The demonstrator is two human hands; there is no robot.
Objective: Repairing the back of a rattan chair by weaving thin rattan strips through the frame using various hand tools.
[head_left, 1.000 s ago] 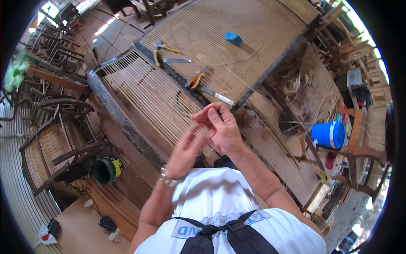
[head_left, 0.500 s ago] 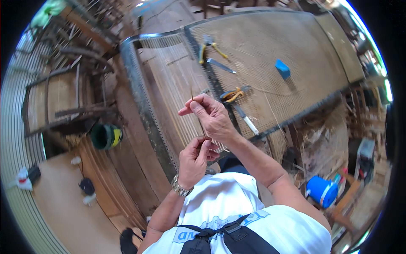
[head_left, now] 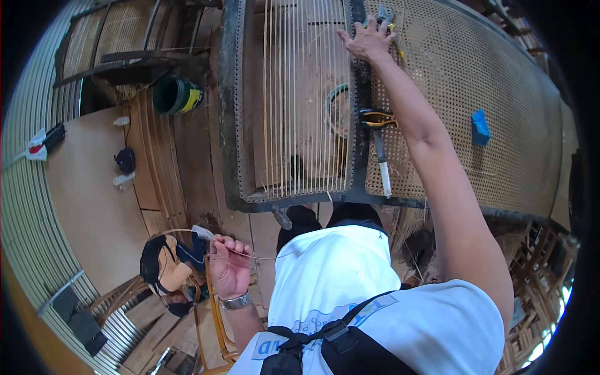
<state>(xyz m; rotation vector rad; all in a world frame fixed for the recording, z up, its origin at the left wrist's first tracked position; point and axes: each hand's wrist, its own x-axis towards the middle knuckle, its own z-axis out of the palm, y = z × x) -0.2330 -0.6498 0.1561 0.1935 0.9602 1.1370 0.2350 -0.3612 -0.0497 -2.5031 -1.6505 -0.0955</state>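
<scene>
My left hand (head_left: pixel 229 265), with a metal watch on the wrist, is low and left of my body. Its fingers pinch a thin cane strand (head_left: pixel 265 257), which curves out on both sides. My right hand (head_left: pixel 369 42) reaches far forward with fingers spread, over the dark middle bar (head_left: pixel 360 81) of a wooden frame. Just beyond its fingertips are yellow-handled pliers (head_left: pixel 386 14), partly hidden. Left of that bar, parallel cane strands (head_left: pixel 306 94) run lengthwise across the open panel. Woven cane mesh (head_left: pixel 450 81) fills the right panel.
On the mesh lie orange-handled pliers (head_left: pixel 379 119), a white-handled knife (head_left: pixel 382 169) and a blue block (head_left: pixel 480 128). A dark green bucket (head_left: pixel 178 95) stands left of the frame. A black and tan shape (head_left: pixel 167 265) I cannot make out is beside my left hand.
My hands have moved apart, having been together over the frame. The right now stretches forward; the left has drawn back and left with the strand. The view has shifted.
</scene>
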